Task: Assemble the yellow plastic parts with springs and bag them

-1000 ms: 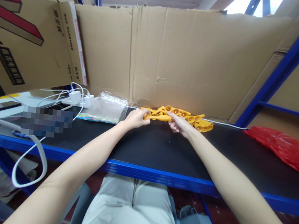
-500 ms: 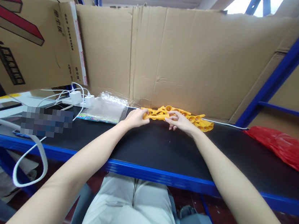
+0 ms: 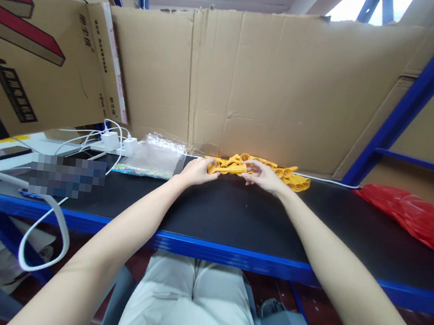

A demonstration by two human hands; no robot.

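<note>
A pile of yellow plastic parts (image 3: 292, 178) lies at the back of the black shelf top (image 3: 234, 212), against the cardboard wall. Both my arms reach out to it. My left hand (image 3: 197, 171) is closed round the left end of one long yellow piece (image 3: 229, 168). My right hand (image 3: 263, 176) pinches the same piece at its right end, fingers curled over it. The piece is held just above the surface, in front of the pile.
A clear plastic bag (image 3: 154, 157) lies left of the pile. White chargers and cables (image 3: 111, 141) sit further left. A red plastic bag (image 3: 412, 215) lies at the right. Cardboard (image 3: 270, 84) walls the back; a blue rack post (image 3: 406, 101) rises at the right.
My right hand has drawn slightly up and back toward the pile, closing tighter on the yellow piece. My left hand has stayed where it was.
</note>
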